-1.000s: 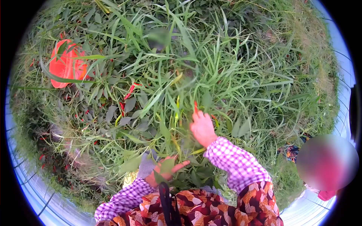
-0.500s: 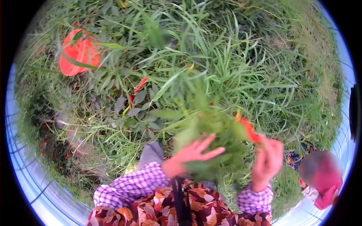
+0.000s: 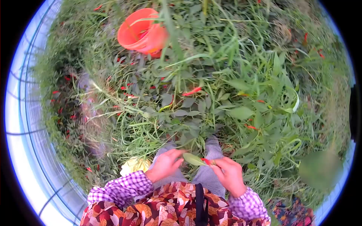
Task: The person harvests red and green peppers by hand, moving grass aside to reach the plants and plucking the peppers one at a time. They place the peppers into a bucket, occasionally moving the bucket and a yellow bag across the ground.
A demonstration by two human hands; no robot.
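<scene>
My right hand (image 3: 229, 173) pinches a red chili pepper (image 3: 206, 161) between thumb and fingers, in front of my legs. A single green leaf (image 3: 193, 159) sticks out from the pepper toward the left. Close to the tip of that leaf is my left hand (image 3: 166, 164), its fingers half bent and its thumb apart from the index finger. Below the hands lie my grey checked trousers (image 3: 211, 184) and a leaf-patterned apron (image 3: 169, 203). Pepper plants stand ahead of me, with another red chili (image 3: 192, 91) among the dark leaves.
An orange-red bucket (image 3: 137, 28) with some red inside leans among the plants ahead. Tall grass (image 3: 241, 49) grows through the rows. Something pale yellow (image 3: 135, 165) lies beside my left leg. Translucent sheeting (image 3: 26, 113) borders the left side. Dark patterned cloth (image 3: 292, 213) shows at lower right.
Both hands have come lower and nearer my lap; the leafy green bunch between them has gone from there. The view has swung, so the bucket sits farther right and higher.
</scene>
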